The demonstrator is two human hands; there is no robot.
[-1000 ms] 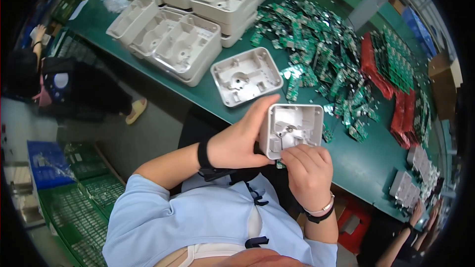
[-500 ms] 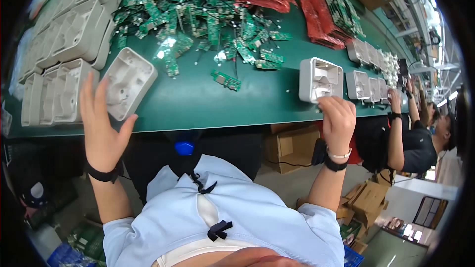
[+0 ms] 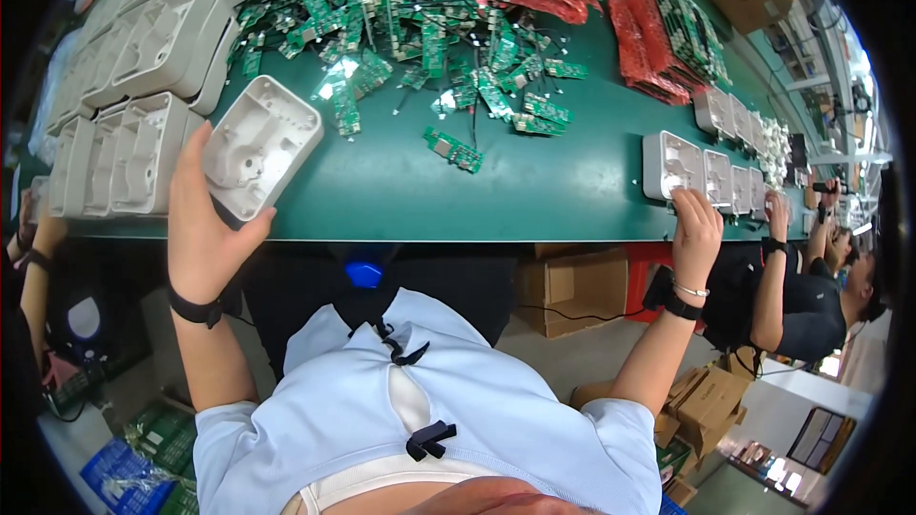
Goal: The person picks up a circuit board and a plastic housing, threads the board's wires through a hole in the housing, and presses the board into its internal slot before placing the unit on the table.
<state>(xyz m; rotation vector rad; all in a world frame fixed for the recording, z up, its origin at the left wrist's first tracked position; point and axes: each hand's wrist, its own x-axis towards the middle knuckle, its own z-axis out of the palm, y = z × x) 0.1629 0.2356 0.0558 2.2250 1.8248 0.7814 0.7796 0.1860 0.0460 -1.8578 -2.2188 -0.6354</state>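
Observation:
My left hand (image 3: 212, 219) grips a pale grey plastic housing (image 3: 260, 148), thumb at its near right corner and fingers along its left side. The housing is tilted, its hollow inside and moulded posts showing. Far to the right, my right hand (image 3: 697, 234) has its bent fingers closed at the near edge of another housing (image 3: 665, 167). That housing stands at the left end of a short row of similar housings (image 3: 727, 181). Between my hands, a single green circuit board (image 3: 453, 150) lies on the table.
Stacked housings (image 3: 143, 157) fill the left side. A large heap of circuit boards (image 3: 420, 29) covers the far middle, with red bubble wrap (image 3: 641, 48) and board stacks behind. Co-workers sit at the right (image 3: 811, 315) and left (image 3: 36, 286). A cardboard box (image 3: 577, 291) stands under the table.
My right hand has slid its housing rightward up against the row. My left fingers have closed round the other housing, which sits slightly farther up. A co-worker's arm has appeared at the left.

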